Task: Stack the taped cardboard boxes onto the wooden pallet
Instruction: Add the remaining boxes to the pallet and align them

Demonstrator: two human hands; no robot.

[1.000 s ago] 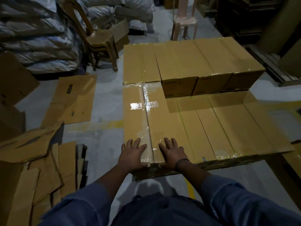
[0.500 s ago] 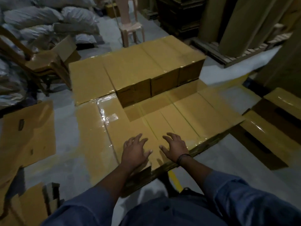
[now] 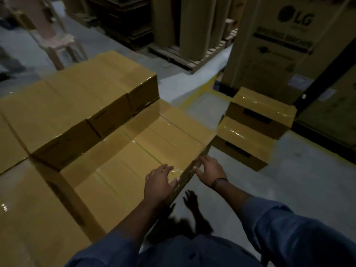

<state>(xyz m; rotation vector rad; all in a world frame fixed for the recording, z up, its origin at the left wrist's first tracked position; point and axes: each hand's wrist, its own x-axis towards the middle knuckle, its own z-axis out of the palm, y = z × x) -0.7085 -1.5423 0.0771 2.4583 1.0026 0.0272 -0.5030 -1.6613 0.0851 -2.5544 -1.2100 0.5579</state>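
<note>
A layer of taped cardboard boxes [image 3: 138, 158] lies flat in front of me, with a second row of boxes [image 3: 81, 105] stacked on its far half. The pallet under them is hidden. My left hand [image 3: 159, 183] hovers with spread fingers over the near right corner of the lower layer. My right hand [image 3: 211, 170] is open just past that corner edge, its fingers close to the box side. Neither hand holds anything. Two more taped boxes [image 3: 256, 128] sit stacked on the floor to the right.
A tall printed carton [image 3: 285, 45] stands at the right rear. Upright cardboard sheets on a wooden pallet [image 3: 185, 56] stand behind. A plastic chair [image 3: 54, 39] is at the back left. Bare grey floor [image 3: 289, 189] with a yellow line lies to my right.
My view has swung to the right, bringing the two floor boxes into sight. Both hands have lifted off the box top and shifted right to the stack's corner.
</note>
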